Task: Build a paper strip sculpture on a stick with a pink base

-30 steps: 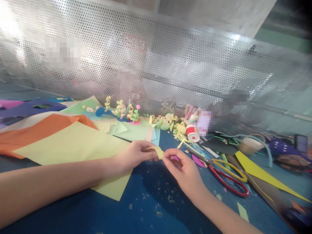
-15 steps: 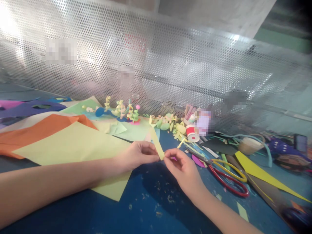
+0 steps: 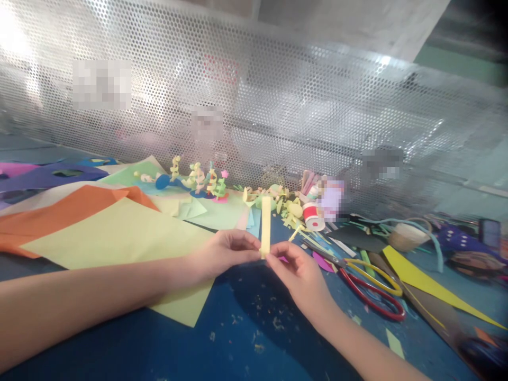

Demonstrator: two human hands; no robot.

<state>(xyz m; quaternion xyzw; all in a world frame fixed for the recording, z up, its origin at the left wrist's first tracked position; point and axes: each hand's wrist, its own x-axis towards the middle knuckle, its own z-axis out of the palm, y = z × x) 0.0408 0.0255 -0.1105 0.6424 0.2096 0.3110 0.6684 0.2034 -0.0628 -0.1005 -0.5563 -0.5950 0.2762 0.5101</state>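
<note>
Yellow strip (image 3: pixel 265 226) swung upright; base pinched between left hand (image 3: pixel 222 253) and right hand (image 3: pixel 298 275) fingertips.

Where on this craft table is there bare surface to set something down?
Bare blue tabletop lies between the forearms, bordered by the yellow sheet and red-handled scissors. Behind the left hand and right hand, scraps crowd toward the mesh screen.

Scissors (image 3: pixel 371 288) beside coloured paper sheets (image 3: pixel 115 233)
</note>
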